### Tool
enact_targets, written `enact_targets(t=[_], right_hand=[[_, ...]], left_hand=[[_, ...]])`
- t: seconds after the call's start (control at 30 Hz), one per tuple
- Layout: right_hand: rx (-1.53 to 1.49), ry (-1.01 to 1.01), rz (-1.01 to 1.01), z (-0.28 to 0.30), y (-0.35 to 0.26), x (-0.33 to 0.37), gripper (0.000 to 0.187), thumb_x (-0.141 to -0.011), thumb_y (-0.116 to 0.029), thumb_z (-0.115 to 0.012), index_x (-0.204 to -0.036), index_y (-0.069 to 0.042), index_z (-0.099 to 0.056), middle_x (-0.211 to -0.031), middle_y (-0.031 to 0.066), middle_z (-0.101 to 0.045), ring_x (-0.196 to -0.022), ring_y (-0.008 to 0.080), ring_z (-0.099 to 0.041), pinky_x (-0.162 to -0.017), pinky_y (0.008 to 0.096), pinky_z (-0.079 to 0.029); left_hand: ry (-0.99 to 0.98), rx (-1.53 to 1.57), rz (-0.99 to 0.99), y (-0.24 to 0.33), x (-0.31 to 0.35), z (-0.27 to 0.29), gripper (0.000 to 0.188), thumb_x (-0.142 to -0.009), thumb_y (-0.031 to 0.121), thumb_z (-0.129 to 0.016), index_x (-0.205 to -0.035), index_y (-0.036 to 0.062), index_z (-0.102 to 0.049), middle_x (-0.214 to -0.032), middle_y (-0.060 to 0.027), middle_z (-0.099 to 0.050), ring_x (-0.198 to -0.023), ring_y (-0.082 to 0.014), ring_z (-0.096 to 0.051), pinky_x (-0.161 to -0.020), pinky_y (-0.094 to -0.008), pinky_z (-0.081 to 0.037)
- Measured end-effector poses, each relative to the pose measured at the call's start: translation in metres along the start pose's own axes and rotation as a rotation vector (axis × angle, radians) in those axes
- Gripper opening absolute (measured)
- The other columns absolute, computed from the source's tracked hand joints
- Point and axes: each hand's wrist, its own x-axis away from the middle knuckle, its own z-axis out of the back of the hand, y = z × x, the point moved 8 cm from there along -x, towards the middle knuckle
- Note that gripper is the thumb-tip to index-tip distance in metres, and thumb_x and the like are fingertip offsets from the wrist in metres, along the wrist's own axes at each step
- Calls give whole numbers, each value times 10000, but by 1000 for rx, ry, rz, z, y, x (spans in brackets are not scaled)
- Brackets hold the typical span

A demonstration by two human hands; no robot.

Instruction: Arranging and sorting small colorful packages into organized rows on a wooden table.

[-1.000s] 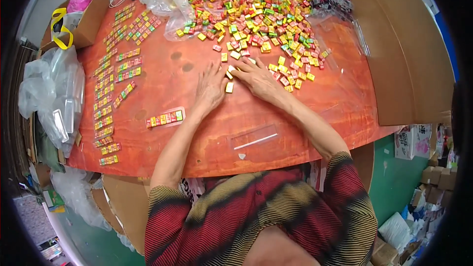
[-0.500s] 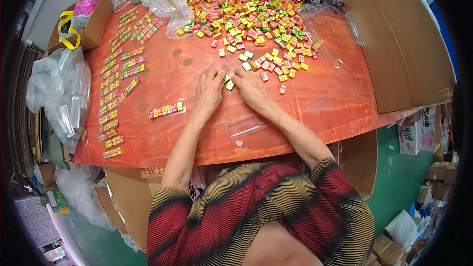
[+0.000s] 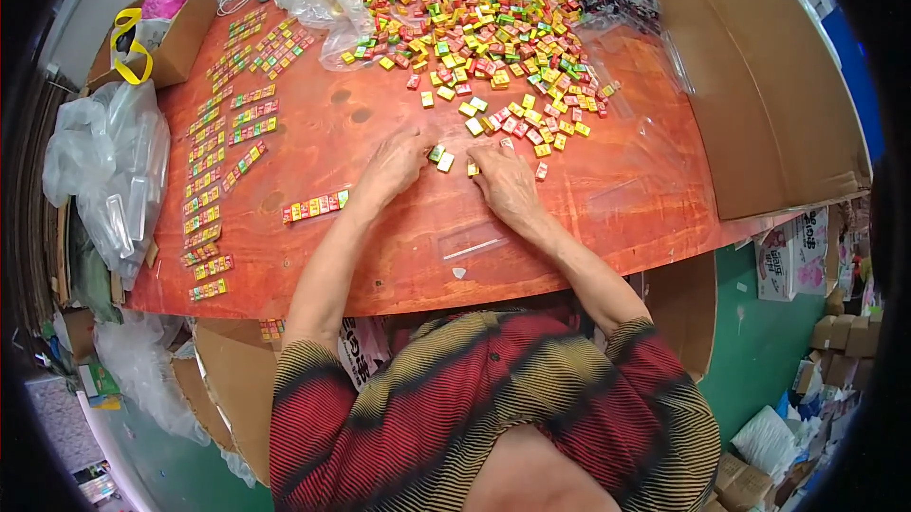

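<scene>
While right fingers [image 3: 484, 155], shifted rightward, pinch a yellow box [image 3: 473, 170], left fingers [image 3: 416, 146] curled, grip unclear

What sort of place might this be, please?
Probably a packing workshop: a heap of small coloured boxes lies far back on the table, short rows of boxes lie at its left, and a large cardboard carton stands at its right.

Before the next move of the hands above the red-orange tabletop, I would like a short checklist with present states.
1. Two small pale-yellow and green boxes lie between the hands: ok.
2. Left hand touching them: cannot tell.
3. Small yellow box at the right hand's fingertips: ok.
4. It is gripped firmly: cannot tell.
5. Straight row of small red-and-yellow boxes clear of the left forearm: cannot tell.
</scene>
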Motion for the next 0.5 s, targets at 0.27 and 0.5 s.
enact_targets(t=[0.27, 0.5], right_hand=[[-13, -149, 9, -22, 2, -11, 321, -697, -51, -616, -1006, -24, -538, -928, 128, -563, -937, 308, -501, -814, 386, -405], [-36, -160, 52, -38, -3, -16, 166, -703, -20, -532, -865, 14, -521, -818, 172, -506, -826, 336, -505, -714, 417, -413]], left_hand=[[-2, 157, 42, 1, 9, -2, 311, -680, 69, -664, -976, 35, -574, -843, -120, -523, -834, -288, -534, -721, -373, -436], [113, 174, 16, 12, 14, -12, 353, -692, 94, -661, -1022, 41, -547, -929, -156, -508, -872, -338, -528, -742, -406, -436]])
